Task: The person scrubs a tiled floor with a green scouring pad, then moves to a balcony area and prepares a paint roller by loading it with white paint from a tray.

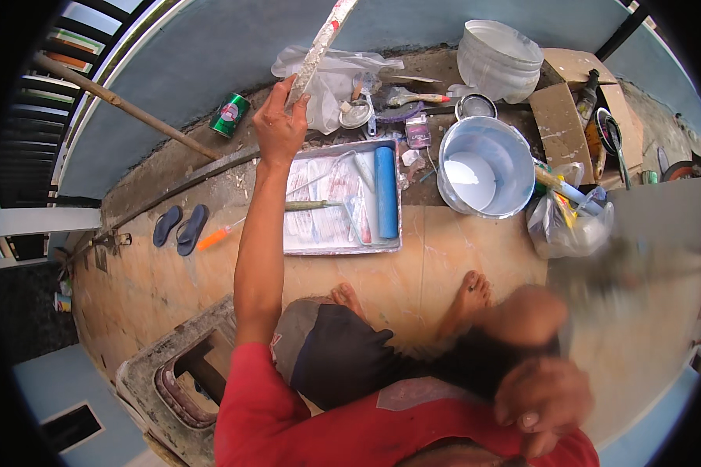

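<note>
On the tiled floor (413,268), a paint tray (343,251) with white streaks lies left of a pale bucket (514,183) holding white liquid. A paint-spattered stick (317,54) rises at the far side, left of the bucket. A blue roller (385,193) lies along the tray's right side. The left hand (283,123) pinches the stick; the right hand (545,398), near right, is curled and blurred, its grip unclear.

At mid-frame we have the tray (343,251), a roller (385,193) inside its right end and the stick (319,48) above. Right of it stands the bucket (514,180); farther right, we find a bag (565,233) below the box (554,124). Left lie sandals (190,231), a can (229,115) above them.
</note>
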### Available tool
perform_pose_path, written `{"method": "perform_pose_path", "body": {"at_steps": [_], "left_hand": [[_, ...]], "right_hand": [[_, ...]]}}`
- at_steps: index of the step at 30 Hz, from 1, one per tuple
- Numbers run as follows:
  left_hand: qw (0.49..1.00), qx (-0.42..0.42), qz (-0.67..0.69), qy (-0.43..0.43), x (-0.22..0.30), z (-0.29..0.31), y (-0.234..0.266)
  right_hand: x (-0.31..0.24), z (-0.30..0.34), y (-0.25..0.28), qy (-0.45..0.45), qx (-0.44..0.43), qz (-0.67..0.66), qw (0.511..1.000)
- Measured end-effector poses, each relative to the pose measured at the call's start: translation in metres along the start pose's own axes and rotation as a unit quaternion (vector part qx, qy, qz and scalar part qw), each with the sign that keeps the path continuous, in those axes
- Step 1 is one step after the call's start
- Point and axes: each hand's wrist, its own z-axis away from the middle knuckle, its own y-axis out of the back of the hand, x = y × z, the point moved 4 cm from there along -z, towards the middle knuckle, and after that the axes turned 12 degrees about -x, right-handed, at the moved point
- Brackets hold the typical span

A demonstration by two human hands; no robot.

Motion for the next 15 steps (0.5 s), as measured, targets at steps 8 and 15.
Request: {"method": "perform_pose_path", "body": {"at_steps": [8, 15], "left_hand": [[0.999, 0.025, 0.005, 0.025, -0.016, 0.015, 0.029], [0.829, 0.288, 0.403, 0.259, -0.068, 0.107, 0.08]], "right_hand": [[-0.006, -0.009, 0.0, -0.021, 0.014, 0.046, 0.999], [-0.013, -0.021, -0.004, -0.026, -0.001, 0.023, 0.999]]}}
